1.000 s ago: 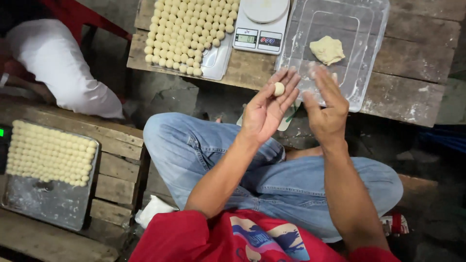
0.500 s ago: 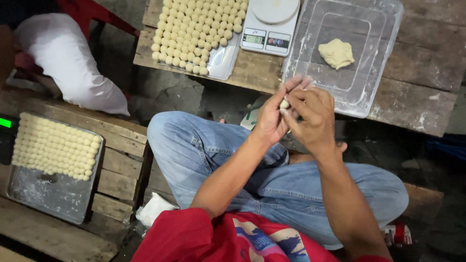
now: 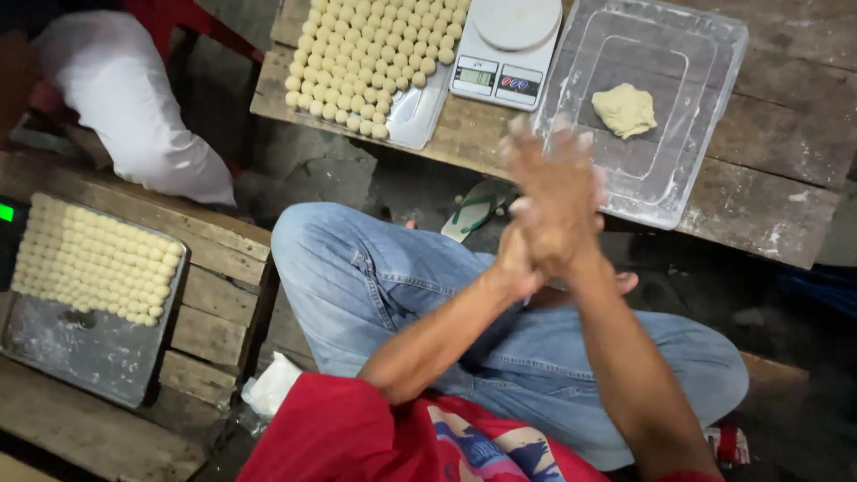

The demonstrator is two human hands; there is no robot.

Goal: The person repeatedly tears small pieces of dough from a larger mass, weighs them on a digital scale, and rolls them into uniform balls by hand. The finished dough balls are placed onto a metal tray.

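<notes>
My left hand [image 3: 516, 261] and my right hand [image 3: 558, 196] are pressed palm to palm above my knees, the right one on top and blurred. The small dough ball they enclose is hidden between the palms. Just beyond the hands, a clear plastic container [image 3: 714, 134] stands on the wooden table [image 3: 786, 107] with a pale dough lump [image 3: 625, 109] lying in it. A white kitchen scale [image 3: 507, 49] stands to the left of the container.
A tray of several small dough balls [image 3: 375, 54] lies at the table's far left. A metal tray [image 3: 89, 357] with more dough balls [image 3: 89, 259] rests on a wooden bench at my left. Another person in white [image 3: 125, 98] sits upper left. A sandal [image 3: 478, 210] lies under the table.
The dough ball lay on my open left palm a second ago. My right hand has come over it and both palms are now closed together, raised slightly towards the container.
</notes>
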